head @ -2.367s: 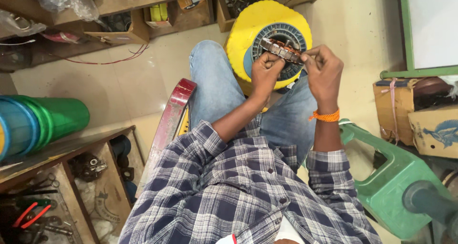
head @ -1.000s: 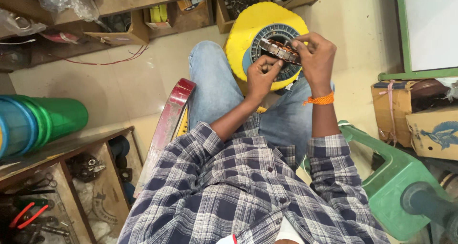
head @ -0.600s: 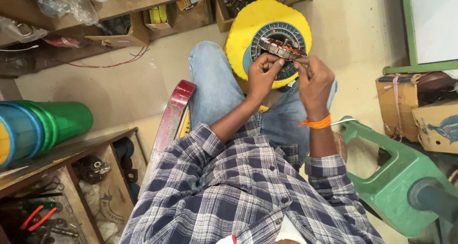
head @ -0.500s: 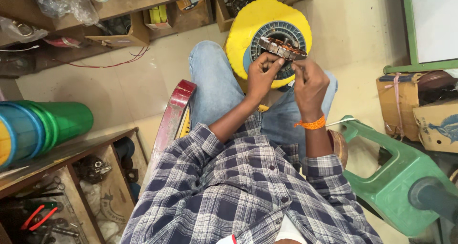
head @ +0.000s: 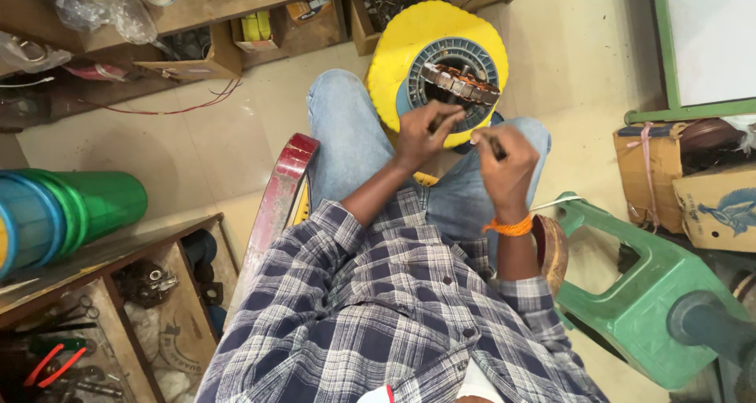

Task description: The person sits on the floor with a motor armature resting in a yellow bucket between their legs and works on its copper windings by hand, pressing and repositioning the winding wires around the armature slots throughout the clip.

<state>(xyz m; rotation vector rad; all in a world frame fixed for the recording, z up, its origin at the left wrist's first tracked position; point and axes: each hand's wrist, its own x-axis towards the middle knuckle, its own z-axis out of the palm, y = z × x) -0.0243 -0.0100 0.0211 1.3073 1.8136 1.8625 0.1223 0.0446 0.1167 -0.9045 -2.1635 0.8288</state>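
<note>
Yellow disc [head: 402,57] rests against our knees, steadying the wound stator [head: 459,84]; left hand [head: 421,135] pinches its rim, right hand [head: 504,163] clamps a thin tool [head: 498,147].

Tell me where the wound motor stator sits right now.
In the head view, the stator sits top centre on the yellow disc, just beyond the left hand fingertips and up-left of the right hand.

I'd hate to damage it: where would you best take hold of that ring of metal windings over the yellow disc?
Probably by its outer rim. The winding ring lies tilted above the yellow disc, its near edge facing the person. The left hand already meets that near edge from below; the right hand is close by, pinching something small. Coming from the near side avoids the coils.
</note>
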